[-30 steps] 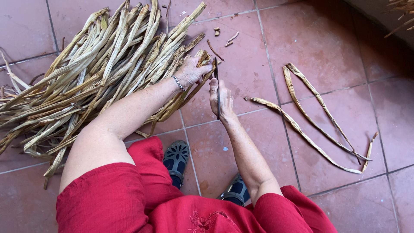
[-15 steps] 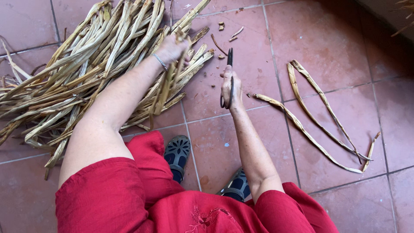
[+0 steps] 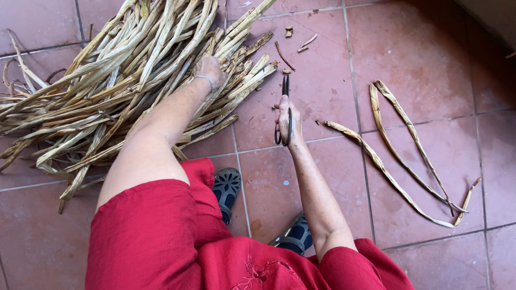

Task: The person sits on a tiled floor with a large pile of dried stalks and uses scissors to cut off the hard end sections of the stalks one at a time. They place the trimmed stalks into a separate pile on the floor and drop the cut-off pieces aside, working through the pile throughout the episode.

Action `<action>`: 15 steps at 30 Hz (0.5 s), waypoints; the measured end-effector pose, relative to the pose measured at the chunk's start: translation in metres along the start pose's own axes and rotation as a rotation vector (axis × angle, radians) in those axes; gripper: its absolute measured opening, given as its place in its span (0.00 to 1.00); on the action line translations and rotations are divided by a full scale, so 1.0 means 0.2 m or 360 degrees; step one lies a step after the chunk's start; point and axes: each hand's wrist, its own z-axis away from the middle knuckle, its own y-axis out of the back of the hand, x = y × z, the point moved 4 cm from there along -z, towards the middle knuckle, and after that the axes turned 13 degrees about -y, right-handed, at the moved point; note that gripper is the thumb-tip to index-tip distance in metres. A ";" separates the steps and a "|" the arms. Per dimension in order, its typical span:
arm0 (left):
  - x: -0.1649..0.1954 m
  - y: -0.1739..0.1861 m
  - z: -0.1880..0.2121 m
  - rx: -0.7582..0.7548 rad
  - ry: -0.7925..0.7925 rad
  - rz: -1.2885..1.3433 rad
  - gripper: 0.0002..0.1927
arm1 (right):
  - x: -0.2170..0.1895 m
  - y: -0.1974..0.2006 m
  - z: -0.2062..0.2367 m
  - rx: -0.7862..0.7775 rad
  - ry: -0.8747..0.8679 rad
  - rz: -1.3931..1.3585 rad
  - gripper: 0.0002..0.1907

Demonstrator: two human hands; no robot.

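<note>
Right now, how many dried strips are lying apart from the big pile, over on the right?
3: one long strip running from near the scissors toward the lower right, one folded strip above it, and a short piece at the far right end. They overlap, so the count may be off.

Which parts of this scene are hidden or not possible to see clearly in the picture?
- Head view: the fingers of the left hand are buried among the dried stalks, so which stalk they grip cannot be told.
- The pile runs off the left and top edges; its full extent is unseen.
- The scissors: the right hand covers part of the handles.
- The sandals are partly hidden by the red garment.
</note>
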 end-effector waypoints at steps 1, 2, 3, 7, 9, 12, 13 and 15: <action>0.01 -0.01 0.00 -0.0016 0.0030 -0.0052 0.15 | 0.01 -0.01 0.01 -0.0001 0.0001 0.0019 0.40; 0.02 -0.03 -0.01 -0.0039 0.0008 -0.0100 0.15 | 0.01 -0.01 0.02 -0.0001 0.0004 0.0039 0.39; 0.03 -0.04 -0.01 -0.0058 -0.0015 -0.0150 0.14 | 0.01 -0.02 0.03 -0.0002 0.0009 0.0058 0.39; 0.07 -0.04 -0.01 0.0052 -0.0209 0.0098 0.21 | 0.02 -0.06 0.04 -0.0025 -0.0051 0.0072 0.35; 0.12 -0.03 -0.02 0.0205 -0.0338 0.0316 0.23 | 0.02 -0.07 0.03 -0.0030 -0.0063 0.0050 0.32; 0.19 -0.11 0.00 0.0061 -0.0367 0.0733 0.23 | -0.04 -0.06 0.03 0.0148 0.0258 -0.0071 0.24; 0.22 -0.15 0.02 -0.0047 -0.0353 0.0883 0.23 | -0.06 -0.05 0.02 0.0191 0.0294 -0.0182 0.22; 0.30 -0.21 0.07 -0.0085 -0.0599 0.1174 0.19 | -0.11 -0.03 0.00 0.0278 0.0367 -0.0407 0.22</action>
